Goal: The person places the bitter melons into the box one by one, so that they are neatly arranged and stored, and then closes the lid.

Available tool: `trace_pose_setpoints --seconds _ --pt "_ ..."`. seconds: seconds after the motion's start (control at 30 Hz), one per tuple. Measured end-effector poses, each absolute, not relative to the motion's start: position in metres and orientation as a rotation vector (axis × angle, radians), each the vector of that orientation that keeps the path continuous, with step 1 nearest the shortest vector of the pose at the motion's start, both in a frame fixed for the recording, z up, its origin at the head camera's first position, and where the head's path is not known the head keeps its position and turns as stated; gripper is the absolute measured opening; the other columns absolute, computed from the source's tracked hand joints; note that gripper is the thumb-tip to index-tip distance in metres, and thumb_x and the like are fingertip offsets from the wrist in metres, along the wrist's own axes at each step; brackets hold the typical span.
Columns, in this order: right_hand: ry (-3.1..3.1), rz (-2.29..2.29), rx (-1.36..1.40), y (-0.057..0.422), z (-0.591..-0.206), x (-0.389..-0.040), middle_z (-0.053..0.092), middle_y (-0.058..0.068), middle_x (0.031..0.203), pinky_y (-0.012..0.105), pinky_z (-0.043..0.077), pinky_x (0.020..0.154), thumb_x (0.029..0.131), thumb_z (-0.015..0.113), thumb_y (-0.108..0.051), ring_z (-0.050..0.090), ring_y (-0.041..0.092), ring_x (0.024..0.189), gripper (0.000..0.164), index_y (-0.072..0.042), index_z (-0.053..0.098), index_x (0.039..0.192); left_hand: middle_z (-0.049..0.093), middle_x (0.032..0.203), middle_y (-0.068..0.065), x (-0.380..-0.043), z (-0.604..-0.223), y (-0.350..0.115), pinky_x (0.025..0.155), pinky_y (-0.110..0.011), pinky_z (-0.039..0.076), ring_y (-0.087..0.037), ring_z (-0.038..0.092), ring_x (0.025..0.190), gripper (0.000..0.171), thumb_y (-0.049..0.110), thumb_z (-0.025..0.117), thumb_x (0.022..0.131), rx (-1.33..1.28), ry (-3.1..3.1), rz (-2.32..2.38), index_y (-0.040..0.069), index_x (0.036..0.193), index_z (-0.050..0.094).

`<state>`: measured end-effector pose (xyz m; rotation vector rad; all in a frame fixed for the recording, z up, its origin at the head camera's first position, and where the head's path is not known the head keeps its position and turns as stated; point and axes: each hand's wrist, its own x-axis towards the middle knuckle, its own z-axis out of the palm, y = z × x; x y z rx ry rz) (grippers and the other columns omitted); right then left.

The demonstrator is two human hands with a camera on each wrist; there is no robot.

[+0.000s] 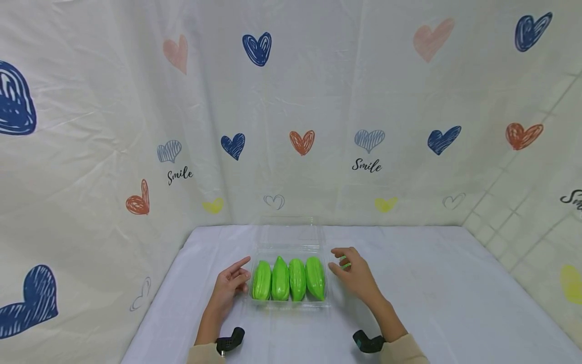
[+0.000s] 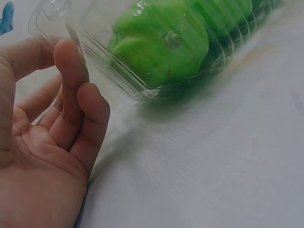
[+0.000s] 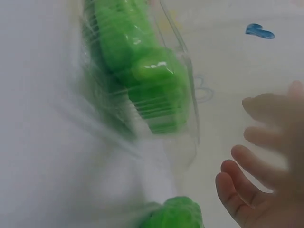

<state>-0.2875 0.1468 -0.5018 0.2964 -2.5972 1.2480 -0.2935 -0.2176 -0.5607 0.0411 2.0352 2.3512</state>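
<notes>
A clear plastic clamshell box [image 1: 291, 304] lies on the table with its lid [image 1: 289, 233] raised at the back. Several glossy green ribbed fruits [image 1: 297, 279], like star fruits, lie side by side in it. My left hand [image 1: 229, 284] is at the box's left side, index finger extended toward it; in the left wrist view loosely bent fingertips [image 2: 71, 52] overlap the rim, contact unclear. To the right of the box, my right hand [image 1: 356, 275] has its fingers spread. Another green fruit [image 3: 178, 213] shows outside the box, mostly hidden behind that hand in the head view.
A white cloth covers the table [image 1: 436, 288]. Behind and beside it hangs a pale curtain [image 1: 327, 101] with printed hearts and words. Each wrist carries a small black camera, the left one [image 1: 231, 340] and the right one [image 1: 367, 342].
</notes>
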Motion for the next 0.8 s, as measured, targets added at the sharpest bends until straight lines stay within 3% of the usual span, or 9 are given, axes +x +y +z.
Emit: trace_pose_setpoints --seconds 0.23,0.47,0.63,0.8 --pt "-2.572 1.265 0.215 0.173 -0.497 -0.291 0.065 0.010 0.120 0.028 0.054 0.085 0.096 0.072 -0.019 0.064 0.025 0.104 0.038 -0.010 0.063 0.132 0.065 0.086 0.001 -0.294 -0.561 -0.218 0.055 -0.023 0.049 -0.010 0.056 0.056 0.050 0.003 0.066 0.096 0.018 2.036 2.354 0.009 0.145 0.057" --pt "-2.615 1.230 0.184 0.191 -0.495 -0.293 0.063 0.016 0.125 0.041 0.053 0.092 0.098 0.070 -0.022 0.063 0.034 0.111 0.045 -0.008 0.059 0.139 0.064 0.087 0.002 -0.294 -0.562 -0.218 0.056 -0.023 0.050 -0.010 0.056 0.056 0.052 0.005 0.067 0.096 0.038 2.048 2.345 0.007 0.146 0.055" --pt "-2.684 1.269 0.136 0.201 -0.496 -0.293 0.058 0.020 0.134 0.051 0.053 0.096 0.100 0.067 -0.027 0.060 0.037 0.118 0.050 -0.013 0.054 0.145 0.063 0.087 0.002 -0.294 -0.562 -0.218 0.057 -0.023 0.050 -0.009 0.056 0.057 0.053 0.005 0.067 0.096 0.042 2.038 2.344 0.006 0.147 0.054" --pt "-2.764 1.301 0.112 0.210 -0.500 -0.294 0.054 0.021 0.140 0.050 0.055 0.091 0.100 0.067 -0.031 0.058 0.039 0.122 0.055 -0.016 0.050 0.150 0.063 0.087 0.001 -0.295 -0.562 -0.219 0.057 -0.023 0.050 -0.011 0.055 0.057 0.055 0.007 0.069 0.095 0.030 2.014 2.352 0.006 0.147 0.054"
